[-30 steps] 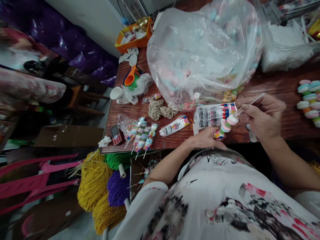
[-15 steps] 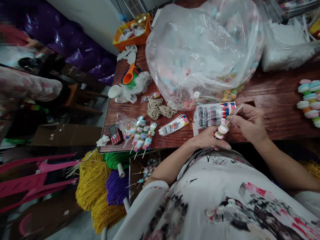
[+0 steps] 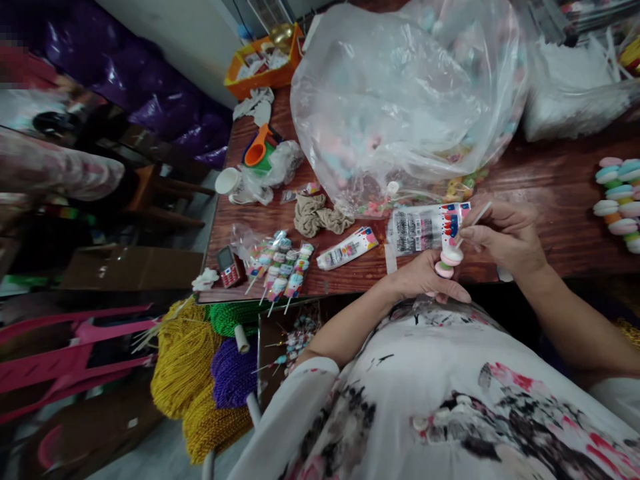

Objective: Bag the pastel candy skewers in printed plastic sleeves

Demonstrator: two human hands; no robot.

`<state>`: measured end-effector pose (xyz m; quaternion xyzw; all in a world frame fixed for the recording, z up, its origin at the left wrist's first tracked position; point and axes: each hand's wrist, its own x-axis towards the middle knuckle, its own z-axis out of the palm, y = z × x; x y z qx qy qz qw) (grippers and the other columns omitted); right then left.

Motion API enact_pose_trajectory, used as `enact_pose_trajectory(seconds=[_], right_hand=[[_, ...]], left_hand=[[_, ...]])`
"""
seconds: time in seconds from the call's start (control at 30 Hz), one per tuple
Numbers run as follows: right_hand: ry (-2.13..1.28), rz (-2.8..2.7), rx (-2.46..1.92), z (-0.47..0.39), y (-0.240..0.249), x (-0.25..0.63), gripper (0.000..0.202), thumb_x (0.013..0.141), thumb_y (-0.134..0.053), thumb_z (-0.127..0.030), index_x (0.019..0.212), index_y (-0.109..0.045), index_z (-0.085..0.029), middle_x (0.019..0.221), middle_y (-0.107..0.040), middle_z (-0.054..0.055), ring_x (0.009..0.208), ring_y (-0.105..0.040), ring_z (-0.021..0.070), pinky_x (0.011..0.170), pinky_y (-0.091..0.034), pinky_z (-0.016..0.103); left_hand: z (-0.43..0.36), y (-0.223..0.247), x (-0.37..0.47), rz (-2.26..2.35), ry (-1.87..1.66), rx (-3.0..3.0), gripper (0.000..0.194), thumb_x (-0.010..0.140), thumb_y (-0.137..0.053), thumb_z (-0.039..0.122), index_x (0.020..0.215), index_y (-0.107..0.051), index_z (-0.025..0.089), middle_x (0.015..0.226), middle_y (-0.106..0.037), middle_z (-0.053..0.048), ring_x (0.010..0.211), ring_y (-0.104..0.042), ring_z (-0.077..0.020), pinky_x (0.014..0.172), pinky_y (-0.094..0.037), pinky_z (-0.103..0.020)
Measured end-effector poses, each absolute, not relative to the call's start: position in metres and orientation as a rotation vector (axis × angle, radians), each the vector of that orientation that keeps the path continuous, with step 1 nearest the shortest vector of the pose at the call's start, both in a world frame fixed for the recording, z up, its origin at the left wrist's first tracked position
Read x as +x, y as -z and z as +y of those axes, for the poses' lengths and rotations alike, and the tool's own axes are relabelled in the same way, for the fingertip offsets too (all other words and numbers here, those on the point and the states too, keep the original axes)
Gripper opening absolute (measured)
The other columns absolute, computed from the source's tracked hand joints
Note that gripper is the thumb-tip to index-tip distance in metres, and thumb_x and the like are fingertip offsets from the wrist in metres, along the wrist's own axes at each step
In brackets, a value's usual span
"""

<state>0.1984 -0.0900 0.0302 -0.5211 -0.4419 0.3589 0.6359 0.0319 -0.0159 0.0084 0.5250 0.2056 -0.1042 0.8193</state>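
Pastel skewer (image 3: pixel 449 261) of stacked pink, green and white pieces stands tilted in the left hand (image 3: pixel 429 277), whose fingers are curled closed around its lower part, with the thumb stretched out alongside. Just beside it, the right hand (image 3: pixel 503 233) pinches a thin white stick (image 3: pixel 479 219) between thumb and forefinger; the stick's lower end reaches the top white piece, though I cannot tell how far it goes in. Right behind the left hand lie flat printed wrappers (image 3: pixel 417 230) on the dark red wooden table (image 3: pixel 565 193). Left of that hand is a smaller pile of wrappers (image 3: pixel 349 249), with a crumpled tan cloth (image 3: pixel 320 215) behind it. Farther left come several wrapped skewers (image 3: pixel 287 270), then a red phone (image 3: pixel 230 267). Beyond both hands, a large clear plastic bag (image 3: pixel 410 93) bulges with pastel pieces. Well to the right of the right hand lie more pastel stacks (image 3: pixel 620 203). Farther off, beyond the left hand and leftward, are a white cup (image 3: pixel 227 181), an orange scoop (image 3: pixel 257 152) and a yellow-orange tray (image 3: pixel 263 81) at the table's far corner.
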Motion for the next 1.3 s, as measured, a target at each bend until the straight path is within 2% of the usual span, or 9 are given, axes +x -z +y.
enact_pose_trajectory(seconds=[0.23,0.33,0.5,0.63,0.7,0.87,1.0,1.13,1.3], right_hand=[[-0.909,-1.022,-1.264,-0.087,-0.02,0.182,0.024,0.073,-0.078,-0.033,0.062,-0.062,-0.019,0.056,-0.059,-0.003,0.05,-0.051,0.0089,0.048,-0.039,0.023],[-0.986,-0.887,-1.269,-0.092,-0.004,0.175,0.025,0.07,-0.08,-0.033,0.063,-0.062,-0.018,0.057,-0.061,-0.003,0.049,-0.052,0.0089,0.047,-0.04,0.022],[-0.907,-0.596,-1.181,-0.099,0.01,0.179,0.02,0.069,-0.082,-0.029,0.069,-0.065,-0.018,0.058,-0.062,-0.003,0.045,-0.047,0.0066,0.043,-0.038,0.021],[-0.855,-0.599,-1.113,-0.098,0.001,0.18,0.018,0.067,-0.082,-0.028,0.07,-0.067,-0.019,0.059,-0.062,-0.003,0.047,-0.05,0.0069,0.043,-0.04,0.021],[-0.867,-0.624,-1.115,-0.098,-0.002,0.177,0.017,0.068,-0.082,-0.029,0.069,-0.067,-0.02,0.06,-0.064,-0.003,0.049,-0.054,0.0083,0.046,-0.043,0.021],[-0.899,-0.634,-1.196,-0.105,0.006,0.169,0.017,0.071,-0.08,-0.029,0.068,-0.066,-0.02,0.059,-0.064,-0.004,0.049,-0.056,0.0093,0.047,-0.046,0.022],[-0.901,-0.584,-1.231,-0.112,0.013,0.165,0.018,0.072,-0.08,-0.029,0.069,-0.065,-0.02,0.06,-0.065,-0.004,0.051,-0.058,0.0099,0.05,-0.048,0.022],[-0.785,-0.54,-1.291,-0.117,0.015,0.167,0.017,0.073,-0.079,-0.03,0.072,-0.066,-0.02,0.063,-0.067,-0.004,0.053,-0.059,0.0099,0.053,-0.049,0.023],[-0.695,-0.608,-1.376,-0.12,0.016,0.168,0.019,0.074,-0.079,-0.033,0.071,-0.065,-0.02,0.064,-0.067,-0.003,0.054,-0.059,0.0101,0.053,-0.047,0.022]], left_hand=[[-0.013,-0.003,0.037,0.48,0.147,1.019,0.047,0.049,-0.093,0.031,0.065,-0.052,0.013,0.053,-0.054,0.006,0.043,-0.052,-0.0067,0.044,-0.039,-0.019],[-0.006,-0.002,0.035,0.483,0.051,0.964,0.051,0.048,-0.094,0.026,0.085,-0.061,0.013,0.066,-0.06,0.006,0.053,-0.057,-0.0055,0.054,-0.045,-0.019],[-0.001,-0.004,0.018,0.436,0.128,0.896,0.084,0.046,-0.095,0.023,0.121,-0.056,0.02,0.09,-0.07,-0.002,0.073,-0.067,-0.0114,0.069,-0.05,-0.023],[-0.016,-0.002,0.012,0.47,0.311,0.955,0.051,0.055,-0.092,0.037,0.086,-0.059,0.013,0.063,-0.063,0.003,0.051,-0.06,-0.0079,0.052,-0.045,-0.019],[-0.022,0.0,0.014,0.518,0.277,0.96,0.05,0.056,-0.09,0.043,0.074,-0.053,0.014,0.053,-0.056,0.007,0.042,-0.054,-0.0061,0.043,-0.04,-0.017],[-0.024,-0.001,0.019,0.559,0.208,1.009,0.053,0.057,-0.089,0.047,0.077,-0.05,0.017,0.048,-0.051,0.009,0.034,-0.047,-0.0058,0.032,-0.022,-0.015],[-0.025,0.003,0.018,0.6,0.21,1.116,0.053,0.059,-0.087,0.048,0.084,-0.05,0.019,0.05,-0.05,0.01,0.039,-0.046,-0.0068,0.038,-0.025,-0.016],[-0.027,0.014,0.017,0.62,-0.026,1.406,0.054,0.056,-0.088,0.048,0.085,-0.055,0.016,0.067,-0.052,0.007,0.06,-0.048,-0.0071,0.057,-0.036,-0.02],[-0.028,0.013,0.016,0.698,-0.111,1.712,0.052,0.061,-0.084,0.051,0.088,-0.059,0.016,0.075,-0.054,0.005,0.072,-0.046,-0.0108,0.065,-0.036,-0.022]])
